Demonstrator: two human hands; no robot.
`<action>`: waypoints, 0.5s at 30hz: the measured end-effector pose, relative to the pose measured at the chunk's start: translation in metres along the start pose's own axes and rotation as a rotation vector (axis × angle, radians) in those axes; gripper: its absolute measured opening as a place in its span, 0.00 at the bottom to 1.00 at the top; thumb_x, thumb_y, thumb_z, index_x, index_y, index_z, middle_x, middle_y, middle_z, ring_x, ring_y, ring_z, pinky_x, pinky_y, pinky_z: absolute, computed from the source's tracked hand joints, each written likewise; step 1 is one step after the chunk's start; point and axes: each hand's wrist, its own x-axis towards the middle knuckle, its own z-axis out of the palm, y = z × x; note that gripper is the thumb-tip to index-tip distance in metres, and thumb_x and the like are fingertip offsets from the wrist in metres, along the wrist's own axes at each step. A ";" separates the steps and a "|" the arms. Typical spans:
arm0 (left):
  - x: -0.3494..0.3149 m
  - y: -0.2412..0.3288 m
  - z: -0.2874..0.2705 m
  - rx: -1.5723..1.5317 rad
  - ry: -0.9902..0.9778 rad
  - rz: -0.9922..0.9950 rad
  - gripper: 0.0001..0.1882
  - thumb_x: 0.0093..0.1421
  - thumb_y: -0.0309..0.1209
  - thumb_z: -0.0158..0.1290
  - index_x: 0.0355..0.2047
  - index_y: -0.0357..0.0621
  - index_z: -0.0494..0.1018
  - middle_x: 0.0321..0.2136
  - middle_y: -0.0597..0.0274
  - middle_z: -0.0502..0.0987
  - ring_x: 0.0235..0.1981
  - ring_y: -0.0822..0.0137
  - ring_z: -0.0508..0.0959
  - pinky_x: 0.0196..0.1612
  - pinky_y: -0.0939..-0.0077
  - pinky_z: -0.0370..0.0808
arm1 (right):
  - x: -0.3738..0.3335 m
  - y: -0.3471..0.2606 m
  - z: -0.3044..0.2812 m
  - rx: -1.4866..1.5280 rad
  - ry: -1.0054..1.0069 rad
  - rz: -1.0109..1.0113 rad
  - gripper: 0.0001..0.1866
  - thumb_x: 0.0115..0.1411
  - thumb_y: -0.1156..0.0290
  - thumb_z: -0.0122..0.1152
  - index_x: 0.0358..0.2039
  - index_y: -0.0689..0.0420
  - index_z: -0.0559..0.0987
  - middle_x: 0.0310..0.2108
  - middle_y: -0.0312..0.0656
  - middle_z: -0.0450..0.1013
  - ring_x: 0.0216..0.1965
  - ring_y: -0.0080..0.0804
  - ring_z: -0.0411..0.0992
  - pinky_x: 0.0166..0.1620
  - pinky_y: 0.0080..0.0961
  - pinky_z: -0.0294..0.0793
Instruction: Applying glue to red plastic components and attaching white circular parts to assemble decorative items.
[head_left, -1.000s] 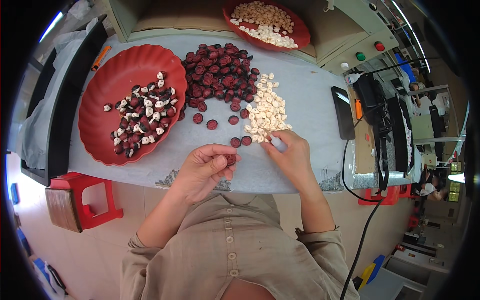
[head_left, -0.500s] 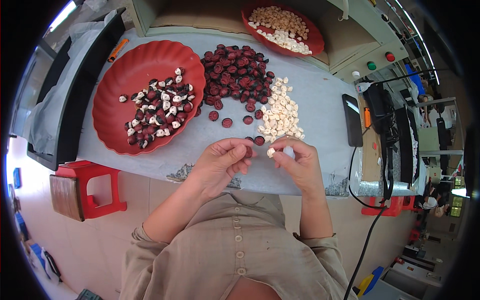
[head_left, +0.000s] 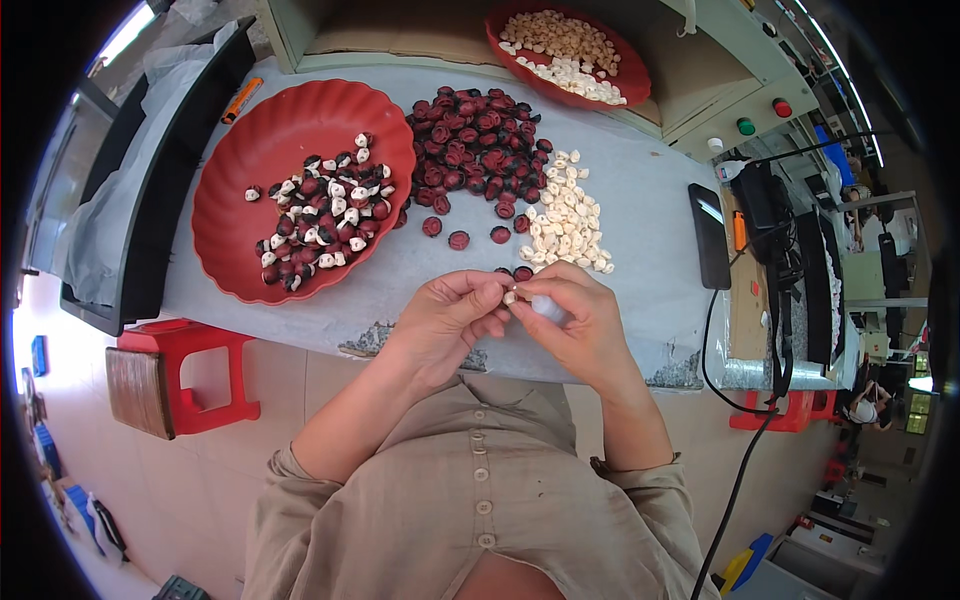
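My two hands meet at the table's front edge, fingertips touching. My left hand (head_left: 447,322) is closed in a pinch on a small dark red-and-black piece, now mostly hidden by the fingers. Between the fingertips shows a small white piece (head_left: 510,297), pinched by my right hand (head_left: 585,330), which also keeps a translucent whitish bottle-like object (head_left: 547,311) in its curled fingers. Just beyond lie a heap of dark red rounded pieces (head_left: 470,145) and a heap of white pieces (head_left: 565,225). A scalloped red bowl (head_left: 265,115) at left contains joined red-and-white pieces (head_left: 325,220).
A second red bowl (head_left: 635,92) of cream and white pieces sits at the back, by a pale green cabinet (head_left: 690,100). On the right are a phone (head_left: 708,235) and a black cable (head_left: 735,500). A black tray (head_left: 185,170) and an orange cutter (head_left: 242,100) lie left.
My right hand has moved left with the white piece, bringing it against the fingertips of my left hand. The dark red piece there is now mostly covered. The whole view has shifted slightly.
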 end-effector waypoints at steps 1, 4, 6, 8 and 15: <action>0.000 0.000 0.000 0.006 0.000 0.014 0.10 0.53 0.27 0.49 0.34 0.35 0.70 0.28 0.60 0.73 0.25 0.74 0.71 0.27 0.84 0.70 | 0.000 -0.002 0.000 -0.035 0.003 -0.006 0.09 0.44 0.77 0.58 0.30 0.60 0.75 0.26 0.40 0.69 0.24 0.27 0.69 0.23 0.17 0.66; 0.001 -0.001 0.001 0.032 0.008 0.035 0.10 0.52 0.28 0.49 0.34 0.35 0.69 0.27 0.60 0.73 0.24 0.73 0.71 0.27 0.84 0.70 | 0.000 -0.005 -0.001 -0.105 -0.010 -0.010 0.08 0.44 0.76 0.58 0.29 0.60 0.75 0.25 0.40 0.69 0.20 0.27 0.68 0.20 0.17 0.66; 0.001 -0.002 0.003 0.053 0.017 0.042 0.11 0.52 0.28 0.48 0.35 0.35 0.69 0.26 0.61 0.73 0.24 0.73 0.71 0.26 0.84 0.70 | 0.001 -0.005 -0.001 -0.140 -0.025 -0.007 0.08 0.44 0.76 0.58 0.29 0.60 0.75 0.25 0.40 0.69 0.19 0.27 0.68 0.18 0.17 0.66; 0.001 -0.003 0.003 0.060 0.025 0.063 0.11 0.52 0.28 0.49 0.35 0.35 0.69 0.25 0.60 0.73 0.23 0.72 0.71 0.26 0.84 0.70 | 0.002 -0.005 -0.001 -0.165 -0.056 0.008 0.09 0.44 0.76 0.58 0.29 0.60 0.74 0.25 0.40 0.69 0.19 0.28 0.68 0.18 0.17 0.66; 0.003 -0.005 0.002 0.091 0.035 0.108 0.10 0.52 0.27 0.48 0.34 0.35 0.69 0.24 0.60 0.73 0.22 0.72 0.71 0.26 0.83 0.69 | -0.003 0.002 0.010 -0.116 0.076 -0.014 0.09 0.44 0.76 0.58 0.29 0.61 0.74 0.24 0.41 0.69 0.19 0.30 0.68 0.21 0.17 0.66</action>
